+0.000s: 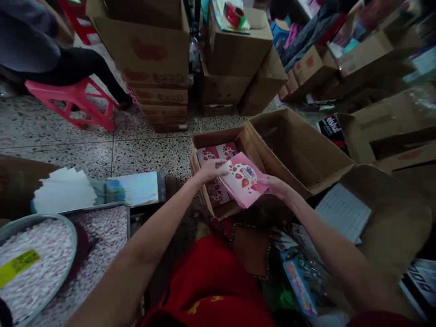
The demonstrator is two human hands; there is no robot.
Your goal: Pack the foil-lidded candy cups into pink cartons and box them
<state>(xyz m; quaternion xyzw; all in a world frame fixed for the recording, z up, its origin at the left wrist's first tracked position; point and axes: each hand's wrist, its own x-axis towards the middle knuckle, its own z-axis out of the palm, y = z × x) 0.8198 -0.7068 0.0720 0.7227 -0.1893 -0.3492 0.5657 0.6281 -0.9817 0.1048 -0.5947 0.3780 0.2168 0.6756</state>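
Pinching flat pink strawberry-printed packets [242, 175], sloping lengthwise down-right at frame centre, between left fingers [220, 170], nearer the open brown cardboard box [218, 137], and right fingers [266, 181]

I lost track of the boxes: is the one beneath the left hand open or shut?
Open. The top of the box is uncovered: pink packs show inside, below the left hand.

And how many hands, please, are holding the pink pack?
2 on the pink pack: left hand at its left edge, right hand at its right edge.
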